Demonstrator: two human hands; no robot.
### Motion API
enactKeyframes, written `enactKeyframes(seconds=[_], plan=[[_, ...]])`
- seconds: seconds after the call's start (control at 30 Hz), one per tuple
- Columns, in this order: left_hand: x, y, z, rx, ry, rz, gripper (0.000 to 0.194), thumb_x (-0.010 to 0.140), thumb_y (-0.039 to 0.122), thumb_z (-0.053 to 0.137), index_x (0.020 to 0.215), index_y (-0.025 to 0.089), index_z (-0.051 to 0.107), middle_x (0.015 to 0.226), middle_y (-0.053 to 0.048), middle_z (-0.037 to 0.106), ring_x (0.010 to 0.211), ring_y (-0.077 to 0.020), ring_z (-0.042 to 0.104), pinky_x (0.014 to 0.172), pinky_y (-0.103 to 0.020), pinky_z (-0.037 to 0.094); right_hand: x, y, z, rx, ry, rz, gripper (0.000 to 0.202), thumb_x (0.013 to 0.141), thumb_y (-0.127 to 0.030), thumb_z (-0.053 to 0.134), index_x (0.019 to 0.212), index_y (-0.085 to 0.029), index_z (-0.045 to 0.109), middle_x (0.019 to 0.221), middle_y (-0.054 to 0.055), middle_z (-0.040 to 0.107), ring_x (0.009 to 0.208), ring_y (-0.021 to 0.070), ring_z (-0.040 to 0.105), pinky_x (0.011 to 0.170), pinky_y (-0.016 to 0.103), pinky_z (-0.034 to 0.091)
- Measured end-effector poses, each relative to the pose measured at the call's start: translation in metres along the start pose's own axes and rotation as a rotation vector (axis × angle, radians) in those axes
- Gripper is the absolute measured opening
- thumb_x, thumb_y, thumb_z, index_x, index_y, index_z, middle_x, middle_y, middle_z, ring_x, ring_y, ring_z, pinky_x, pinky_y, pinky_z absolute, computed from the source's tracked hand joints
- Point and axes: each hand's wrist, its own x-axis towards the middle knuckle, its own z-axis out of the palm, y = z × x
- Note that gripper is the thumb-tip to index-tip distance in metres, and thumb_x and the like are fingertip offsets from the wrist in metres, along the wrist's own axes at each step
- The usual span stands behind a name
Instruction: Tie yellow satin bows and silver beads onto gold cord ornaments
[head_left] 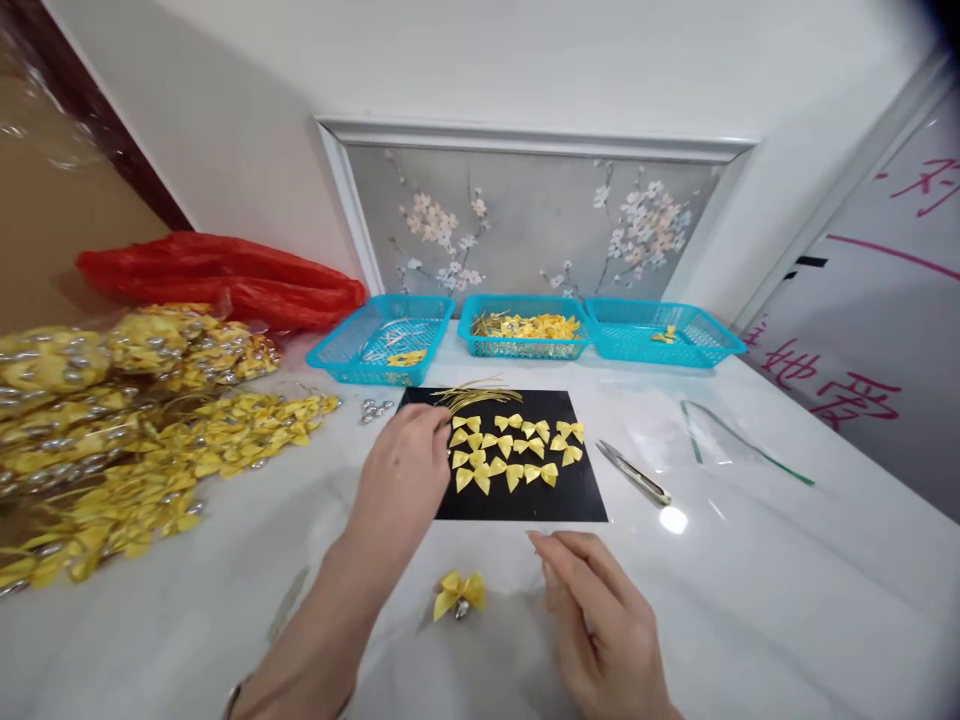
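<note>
My left hand (409, 455) is over the left edge of a black mat (517, 505), its fingers curled down and mostly hidden beside the yellow ribbon bows (499, 443). Thin gold ties (476, 395) lie in a loose bunch just beyond those fingertips. Near the front of the table, my right hand (607, 620) is closed in a pinch; whatever it may hold is too small to make out. Between my forearms a yellow bow with a silver bead (460, 595) lies on the white tabletop, touched by neither hand.
Thread snips (634, 472) lie right of the mat, with a green strip (750, 447) beyond. Blue baskets (525, 347) line the wall. Several silver beads (375, 410) sit left of the mat. Beaded yellow garlands (150, 450) and a red mesh bag (225, 280) fill the left side.
</note>
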Motion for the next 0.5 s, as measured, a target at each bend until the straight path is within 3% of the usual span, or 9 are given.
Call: enactKeyframes(seconds=[0.1, 0.27, 0.37, 0.5], plan=[[0.043, -0.016, 0.006, 0.083, -0.034, -0.048, 0.022, 0.096, 0.03, 0.062, 0.113, 0.017, 0.067, 0.12, -0.009, 0.069, 0.107, -0.0255, 0.066, 0.094, -0.049, 0.053, -0.003, 0.003, 0.007, -0.001, 0.027, -0.06, 0.046, 0.095, -0.002, 0.041, 0.13, -0.024, 0.061, 0.102, 0.011, 0.062, 0.086, 0.0191, 0.065, 0.068, 0.027, 0.058], [0.113, -0.027, 0.033, 0.132, -0.173, 0.022, 0.029, 0.095, 0.033, 0.063, 0.12, 0.017, 0.064, 0.123, -0.009, 0.067, 0.104, -0.0258, 0.067, 0.088, -0.047, 0.057, 0.001, 0.003, 0.012, 0.017, 0.051, -0.059, 0.038, 0.096, -0.006, 0.043, 0.123, -0.023, 0.063, 0.095, 0.01, 0.063, 0.078, 0.0173, 0.067, 0.066, 0.025, 0.056], [0.138, -0.026, 0.054, 0.152, -0.255, 0.066, 0.03, 0.095, 0.032, 0.063, 0.122, 0.018, 0.063, 0.124, -0.009, 0.066, 0.104, -0.025, 0.067, 0.087, -0.046, 0.057, 0.003, 0.004, 0.013, -0.013, 0.064, -0.046, 0.034, 0.095, -0.006, 0.045, 0.116, -0.023, 0.065, 0.088, 0.009, 0.063, 0.07, 0.0159, 0.066, 0.059, 0.022, 0.054], [0.153, -0.028, 0.074, 0.186, -0.297, 0.072, 0.031, 0.095, 0.031, 0.064, 0.123, 0.019, 0.062, 0.126, -0.01, 0.065, 0.105, -0.0252, 0.066, 0.087, -0.046, 0.057, 0.004, 0.007, 0.014, -0.109, 0.117, -0.041, 0.031, 0.093, -0.005, 0.049, 0.107, -0.022, 0.069, 0.082, 0.009, 0.064, 0.066, 0.016, 0.066, 0.055, 0.02, 0.054]])
